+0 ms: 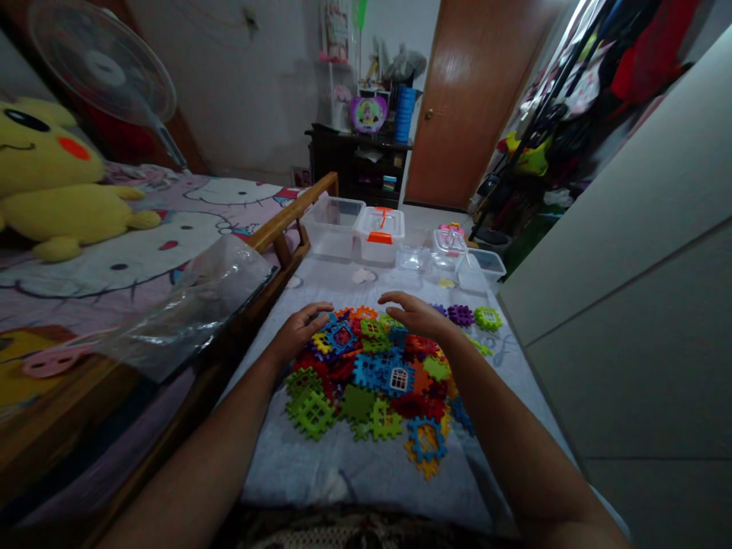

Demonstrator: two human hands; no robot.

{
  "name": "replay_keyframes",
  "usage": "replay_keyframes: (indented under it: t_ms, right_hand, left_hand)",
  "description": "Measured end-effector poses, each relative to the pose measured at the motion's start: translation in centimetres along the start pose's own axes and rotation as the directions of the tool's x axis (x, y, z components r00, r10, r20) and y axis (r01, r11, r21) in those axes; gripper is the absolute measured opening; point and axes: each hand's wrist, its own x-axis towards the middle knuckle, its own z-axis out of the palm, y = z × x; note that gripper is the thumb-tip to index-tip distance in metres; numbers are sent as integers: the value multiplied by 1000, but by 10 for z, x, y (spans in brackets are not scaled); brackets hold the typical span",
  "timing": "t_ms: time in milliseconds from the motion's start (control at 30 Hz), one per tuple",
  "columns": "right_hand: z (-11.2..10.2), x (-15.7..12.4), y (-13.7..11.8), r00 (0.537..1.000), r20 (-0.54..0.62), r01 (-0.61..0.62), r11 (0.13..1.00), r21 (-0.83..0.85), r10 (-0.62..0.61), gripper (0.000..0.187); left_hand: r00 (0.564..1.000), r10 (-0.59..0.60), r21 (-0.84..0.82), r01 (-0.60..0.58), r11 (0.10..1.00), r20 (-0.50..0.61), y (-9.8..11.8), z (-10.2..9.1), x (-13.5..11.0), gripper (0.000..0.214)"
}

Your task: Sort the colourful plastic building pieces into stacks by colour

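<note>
A heap of colourful interlocking plastic blocks (pixel 374 371) with notched edges lies on the cloth-covered table (pixel 309 473). At the heap's far left edge is my left hand (pixel 303 326), fingers stretched out, holding nothing. My right hand (pixel 415 314) hovers over the far right part, its fingers apart and nothing in them. Green blocks (pixel 312 412) lie at the near left of the heap. A blue block (pixel 426 438) rests on a yellow one at the near right. Beyond my right hand are a purple block (pixel 460 315) and a light green block (pixel 488 319).
Clear plastic bins (pixel 335 229), an orange-handled lidded box (pixel 382 232) and smaller clear containers (pixel 479 267) stand along the far end. A wooden bed rail (pixel 294 213) borders the left, with a plastic bag (pixel 200 305) beside it. A pale cabinet (pixel 629 305) rises at right.
</note>
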Motion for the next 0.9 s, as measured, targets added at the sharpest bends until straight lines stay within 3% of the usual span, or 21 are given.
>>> replay_keyframes:
  t_ms: [100, 167, 300, 467, 767, 900]
  right_hand:
    - [16, 23, 4, 994, 77, -75, 995, -67, 80, 43]
    - [26, 29, 2, 989, 134, -43, 995, -90, 55, 41]
    - [36, 28, -5, 976, 210, 84, 993, -87, -64, 31]
    - [35, 26, -15, 961, 266, 88, 996, -29, -77, 35]
    - [20, 4, -8, 974, 220, 65, 997, -32, -57, 44]
    - [21, -6, -18, 980, 194, 71, 992, -104, -49, 50]
  left_hand:
    - [992, -54, -51, 61, 997, 114, 0, 2, 1, 61]
    - [984, -82, -89, 97, 991, 159, 1, 2, 1, 63]
    - [989, -81, -109, 95, 989, 127, 2, 2, -1, 58]
    - [985, -124, -215, 147, 965, 118, 5, 2, -2, 61]
    - [993, -104, -283, 116, 952, 56, 10, -2, -5, 60]
    - [993, -103, -278, 114, 954, 53, 9, -2, -4, 60]
